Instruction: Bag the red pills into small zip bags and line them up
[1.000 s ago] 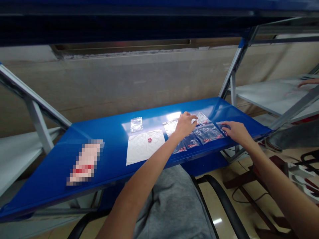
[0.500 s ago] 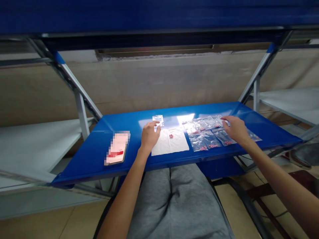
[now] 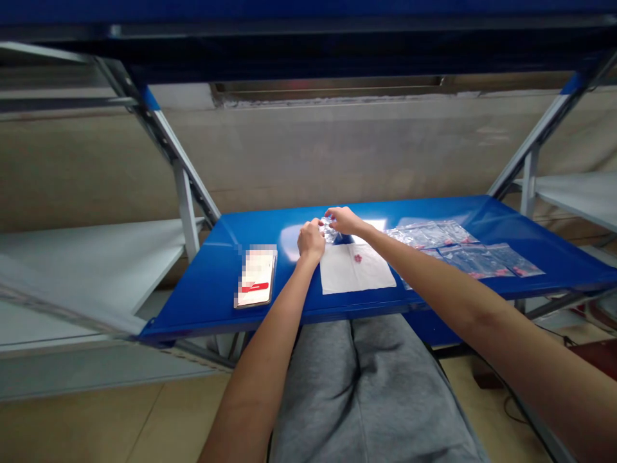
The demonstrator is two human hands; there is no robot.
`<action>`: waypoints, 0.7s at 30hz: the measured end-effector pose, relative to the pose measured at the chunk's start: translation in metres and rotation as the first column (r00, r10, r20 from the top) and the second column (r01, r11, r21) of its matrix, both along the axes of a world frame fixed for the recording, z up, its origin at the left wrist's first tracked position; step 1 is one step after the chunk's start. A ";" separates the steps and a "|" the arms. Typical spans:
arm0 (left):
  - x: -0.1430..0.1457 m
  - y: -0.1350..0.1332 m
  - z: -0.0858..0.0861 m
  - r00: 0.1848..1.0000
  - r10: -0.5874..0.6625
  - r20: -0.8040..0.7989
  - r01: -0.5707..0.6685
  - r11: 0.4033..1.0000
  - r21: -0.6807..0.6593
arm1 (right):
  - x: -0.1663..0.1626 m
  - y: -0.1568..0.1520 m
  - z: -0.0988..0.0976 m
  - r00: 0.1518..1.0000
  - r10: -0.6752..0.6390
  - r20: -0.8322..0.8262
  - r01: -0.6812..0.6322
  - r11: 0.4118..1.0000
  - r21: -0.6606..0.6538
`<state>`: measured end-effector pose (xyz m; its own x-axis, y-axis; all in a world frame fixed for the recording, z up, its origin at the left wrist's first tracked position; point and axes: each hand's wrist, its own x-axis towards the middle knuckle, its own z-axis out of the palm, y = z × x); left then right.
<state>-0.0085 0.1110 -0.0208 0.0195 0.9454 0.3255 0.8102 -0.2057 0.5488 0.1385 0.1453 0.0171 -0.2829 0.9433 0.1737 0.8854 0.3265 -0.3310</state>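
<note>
Pinching a crinkly clear plastic bag (image 3: 329,229), left hand (image 3: 311,240) and right hand (image 3: 343,220) fingers close on it.

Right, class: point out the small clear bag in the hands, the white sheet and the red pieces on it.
small clear bag (image 3: 329,229), head view, on its crinkled middle between the hands.
white sheet (image 3: 347,276), head view, on its bare centre.
red pieces (image 3: 357,258), head view, on the cluster.

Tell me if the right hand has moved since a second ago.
Yes. The right hand went left, from the filled bags to the small bag.
</note>
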 end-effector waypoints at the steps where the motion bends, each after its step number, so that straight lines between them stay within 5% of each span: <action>1: -0.002 0.000 -0.001 1.000 -0.013 0.002 0.013 1.000 0.008 | -0.005 0.000 -0.002 1.000 -0.023 -0.003 0.023 1.000 -0.005; 7: -0.011 -0.003 0.003 0.996 -0.095 -0.003 0.095 0.995 0.029 | -0.018 -0.012 0.001 0.988 -0.139 -0.060 0.140 0.990 0.000; 12: -0.023 -0.021 0.032 0.989 -0.136 0.060 0.130 0.988 0.087 | -0.015 -0.035 0.021 0.956 -0.186 -0.225 0.199 0.979 0.036; 17: -0.027 -0.087 0.072 0.990 -0.138 0.026 0.128 0.965 0.230 | -0.006 -0.101 0.023 0.777 -0.165 -0.608 0.270 0.959 0.086; 21: -0.013 -0.151 0.072 0.952 -0.305 -0.015 0.302 0.931 0.203 | -0.005 -0.166 0.007 0.578 -0.204 -0.790 0.364 0.931 0.026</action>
<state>-0.0215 -0.0399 0.0516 0.2882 0.8102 0.5104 0.6829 -0.5476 0.4835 0.1337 -0.0206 0.0237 0.3069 0.8833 0.3544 0.3895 0.2232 -0.8936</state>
